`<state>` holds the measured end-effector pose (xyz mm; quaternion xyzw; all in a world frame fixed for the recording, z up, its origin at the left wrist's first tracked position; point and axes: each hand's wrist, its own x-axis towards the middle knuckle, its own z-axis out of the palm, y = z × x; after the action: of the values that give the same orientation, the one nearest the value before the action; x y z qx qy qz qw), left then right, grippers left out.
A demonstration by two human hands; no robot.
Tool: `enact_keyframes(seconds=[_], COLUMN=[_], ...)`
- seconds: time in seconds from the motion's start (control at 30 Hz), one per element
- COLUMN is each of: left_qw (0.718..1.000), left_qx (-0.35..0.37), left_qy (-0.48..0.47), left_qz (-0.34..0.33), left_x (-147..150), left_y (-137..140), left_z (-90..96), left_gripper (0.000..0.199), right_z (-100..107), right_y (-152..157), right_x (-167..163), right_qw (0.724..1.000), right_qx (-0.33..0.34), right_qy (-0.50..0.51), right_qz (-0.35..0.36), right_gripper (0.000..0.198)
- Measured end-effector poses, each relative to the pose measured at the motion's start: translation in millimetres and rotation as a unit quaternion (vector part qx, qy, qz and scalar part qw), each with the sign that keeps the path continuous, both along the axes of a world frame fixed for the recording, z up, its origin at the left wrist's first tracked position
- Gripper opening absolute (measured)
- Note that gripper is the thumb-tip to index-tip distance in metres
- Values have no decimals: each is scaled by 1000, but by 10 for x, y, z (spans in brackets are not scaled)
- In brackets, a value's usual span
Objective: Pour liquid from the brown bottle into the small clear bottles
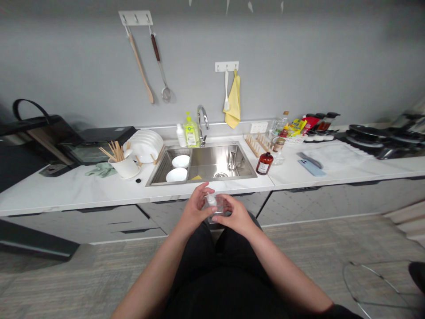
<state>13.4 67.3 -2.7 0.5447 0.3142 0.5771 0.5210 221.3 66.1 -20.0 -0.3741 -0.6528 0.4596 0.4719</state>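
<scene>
In front of the counter edge, both hands grip a small clear pump bottle [219, 205] with a white pump head [211, 199]. My left hand [194, 212] is curled around its left side and pump head, thumb across the front. From the right, my right hand [237, 215] wraps the clear body. The fingers behind the bottle are partly hidden. Beyond the hands lies the steel sink [212, 155], holding two white bowls [177, 174] in a drain basket. An amber bottle [264, 163] with a white label stands right of the sink.
Left of the sink are a rack of white plates [144, 146], a white chopstick holder [124, 168] and a small black cap [138, 180]. Green dish soap [191, 133] stands by the faucet [201, 124]. A blue phone [311, 168] and glass jars [278, 144] are to the right.
</scene>
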Motion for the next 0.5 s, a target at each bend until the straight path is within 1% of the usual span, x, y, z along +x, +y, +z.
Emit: enact_keyframes(seconds=[0.07,0.13,0.2,0.3,0.33,0.37,0.4,0.43,0.5], left_qw=[998,996,997,1000,999,998,998,998,997], left_qx=[-17,-26,-21,-29,-38,-45,-48,-44,-26], left_qy=[3,-5,-7,-9,-6,0,12,30,69], left_qz=[62,85,70,7,-16,-33,-40,-36,0], left_x=[70,106,94,30,11,-3,-11,-12,-2], left_y=[21,21,3,-31,-37,-38,-37,-34,-30], left_z=[-32,-48,-48,-34,-30,-26,-22,-19,-12], left_gripper=[79,76,76,77,76,74,71,68,67], right_z=[-19,-35,-57,-109,-126,-138,-144,-141,-116], right_y=[3,12,39,96,109,113,107,90,38], right_x=[-28,-30,4,83,100,106,101,86,37], right_qw=[1000,999,1000,991,987,986,989,994,1000], right_qx=[10,13,-2,-41,-50,-53,-48,-33,15], right_qy=[-1,9,25,66,76,78,69,52,7], right_qz=[-28,-36,1,111,133,138,123,89,3], right_gripper=[79,79,78,79,79,79,78,76,74])
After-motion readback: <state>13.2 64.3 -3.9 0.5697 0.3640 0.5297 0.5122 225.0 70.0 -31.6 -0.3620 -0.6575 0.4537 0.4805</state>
